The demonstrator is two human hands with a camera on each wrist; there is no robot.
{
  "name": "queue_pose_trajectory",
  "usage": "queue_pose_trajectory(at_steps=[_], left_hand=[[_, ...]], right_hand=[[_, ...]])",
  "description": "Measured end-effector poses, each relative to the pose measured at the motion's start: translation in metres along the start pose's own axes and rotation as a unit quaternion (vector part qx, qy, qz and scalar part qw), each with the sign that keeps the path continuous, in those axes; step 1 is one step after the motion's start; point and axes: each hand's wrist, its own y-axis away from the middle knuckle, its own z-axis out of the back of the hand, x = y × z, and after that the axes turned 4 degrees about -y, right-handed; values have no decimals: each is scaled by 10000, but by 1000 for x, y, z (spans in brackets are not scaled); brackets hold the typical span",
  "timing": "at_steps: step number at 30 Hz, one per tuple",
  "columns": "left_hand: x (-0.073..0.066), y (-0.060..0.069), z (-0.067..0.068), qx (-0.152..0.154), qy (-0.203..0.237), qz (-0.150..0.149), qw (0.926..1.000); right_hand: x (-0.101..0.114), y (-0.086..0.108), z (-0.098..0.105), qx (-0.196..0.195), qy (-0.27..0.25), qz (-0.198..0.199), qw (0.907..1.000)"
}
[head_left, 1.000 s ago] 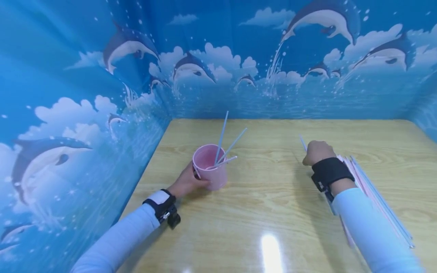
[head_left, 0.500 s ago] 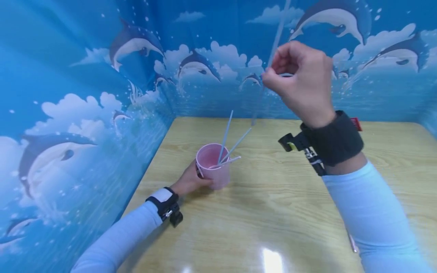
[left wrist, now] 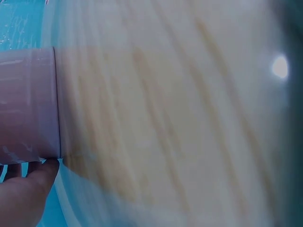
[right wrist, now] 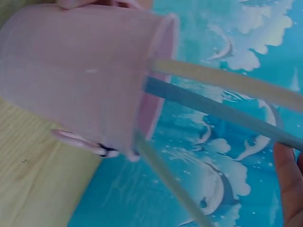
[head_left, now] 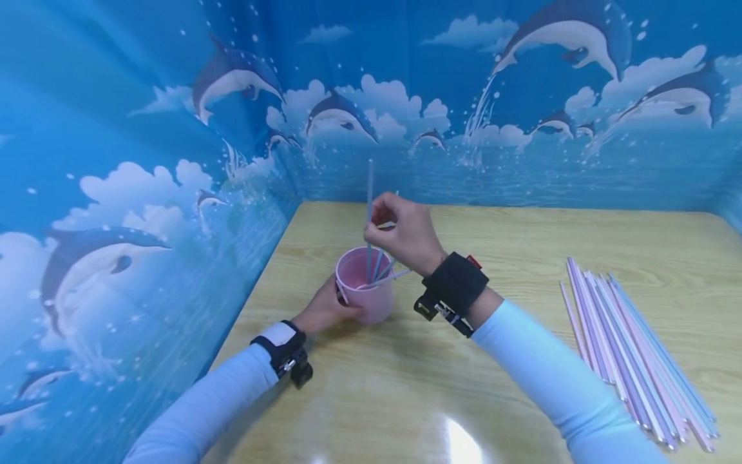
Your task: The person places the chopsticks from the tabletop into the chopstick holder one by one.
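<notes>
Head view: right hand (head_left: 408, 235) pinches a straw (head_left: 370, 193) near upright, lower end in the pink cup (head_left: 373, 306); left hand (head_left: 326, 309) curls round the cup on the worktop (head_left: 394, 399).
Left wrist view: digits brace its base; a firm hold should prevent tipping.
Right wrist view: other straws (right wrist: 174, 183) lean from the rim; best lower alongside, then let go.

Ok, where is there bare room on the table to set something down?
Two bare patches of table: between the right hand and the loose straws, and nearer the front between the sleeves. Crowded: around the cup held by the left hand, with jutting straws.
</notes>
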Motion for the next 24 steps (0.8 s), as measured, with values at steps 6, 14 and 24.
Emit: queue_pose_trajectory(at_steps=[6,14,24], left_hand=[[-1,-1,-1,67,-36,33,10000],[4,-3,-1,128,199,-266,9994],[27,-15,2,-87,100,-474,9988]], right_hand=[[-12,5,-5,584,346,-316,9972],[-8,12,11,679,293,-526,9959],[-16,25,110,-1086,1442,-481,9824]])
